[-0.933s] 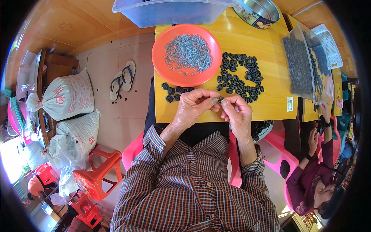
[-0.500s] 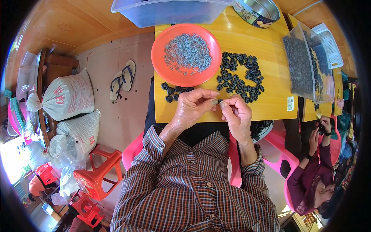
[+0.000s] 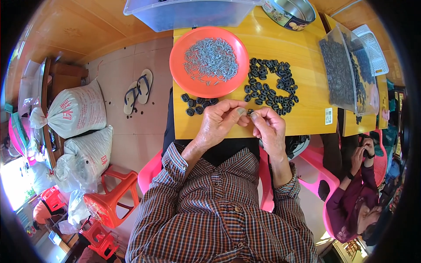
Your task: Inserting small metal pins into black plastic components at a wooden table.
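Fingertips (image 3: 240, 111) of my left hand (image 3: 221, 121) are drawn together at the thumb and forefinger, just left of a small black piece (image 3: 250, 112); whether they grip a pin there is too small to tell. My right hand (image 3: 270, 128) grasps that piece between thumb and bent forefinger, so it sits at the right fingertips, in the narrow space between my two hands, above the near edge of the yellow table (image 3: 307, 57)

Just beyond the fingers, to the far right, loose black pieces (image 3: 284, 105) lie in a rough ring on the wood. A smaller group of them (image 3: 190, 103) lies to the left, near my left knuckles. Far left of my hands stands the orange-red bowl (image 3: 179, 76), with short grey pins (image 3: 213, 57) heaped in its middle

Farther off, a clear tub (image 3: 193, 15) stands behind the bowl, and a round tin (image 3: 298, 23) is at the far right of it. On the right, a clear bin (image 3: 346, 105) holds many more black pieces, with a white basket (image 3: 372, 50) beside it. Past the table's right side sits a co-worker (image 3: 353, 206) in a dark purple top, hands close together
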`<state>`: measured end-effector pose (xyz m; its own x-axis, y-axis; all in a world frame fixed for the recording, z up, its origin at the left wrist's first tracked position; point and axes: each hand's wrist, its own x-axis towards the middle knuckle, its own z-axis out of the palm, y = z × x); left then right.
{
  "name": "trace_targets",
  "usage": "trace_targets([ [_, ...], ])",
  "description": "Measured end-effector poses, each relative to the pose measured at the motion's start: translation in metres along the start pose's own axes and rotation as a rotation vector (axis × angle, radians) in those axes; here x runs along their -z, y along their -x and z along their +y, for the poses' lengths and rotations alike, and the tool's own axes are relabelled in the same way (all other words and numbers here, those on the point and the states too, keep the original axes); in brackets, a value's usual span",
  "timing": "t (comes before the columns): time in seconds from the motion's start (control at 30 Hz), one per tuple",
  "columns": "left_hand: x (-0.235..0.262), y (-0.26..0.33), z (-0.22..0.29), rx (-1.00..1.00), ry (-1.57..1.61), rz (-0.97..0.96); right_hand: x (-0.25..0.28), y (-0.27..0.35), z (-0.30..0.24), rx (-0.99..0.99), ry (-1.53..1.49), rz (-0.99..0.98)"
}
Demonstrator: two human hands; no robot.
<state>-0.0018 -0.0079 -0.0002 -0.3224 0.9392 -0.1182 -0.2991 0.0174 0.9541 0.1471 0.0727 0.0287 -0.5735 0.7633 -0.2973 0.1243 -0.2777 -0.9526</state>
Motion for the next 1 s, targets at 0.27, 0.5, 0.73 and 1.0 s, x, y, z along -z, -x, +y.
trace_targets([
  [0.27,-0.0021,0.0017,0.0018,0.045,-0.059,-0.011,-0.0013,0.0002,0.0022,-0.010,0.001,0.018],
  [0.5,-0.0029,0.0011,0.0014,0.068,-0.063,0.015,-0.0019,0.0009,-0.0012,0.007,0.062,0.007],
  [0.73,-0.0039,0.0009,-0.0024,0.077,-0.036,0.024,-0.0020,0.0011,0.0002,0.024,0.109,0.007],
  [1.0,-0.0063,0.0009,-0.0011,0.079,-0.021,0.032,-0.0053,0.0015,0.0052,0.008,0.052,0.048],
])
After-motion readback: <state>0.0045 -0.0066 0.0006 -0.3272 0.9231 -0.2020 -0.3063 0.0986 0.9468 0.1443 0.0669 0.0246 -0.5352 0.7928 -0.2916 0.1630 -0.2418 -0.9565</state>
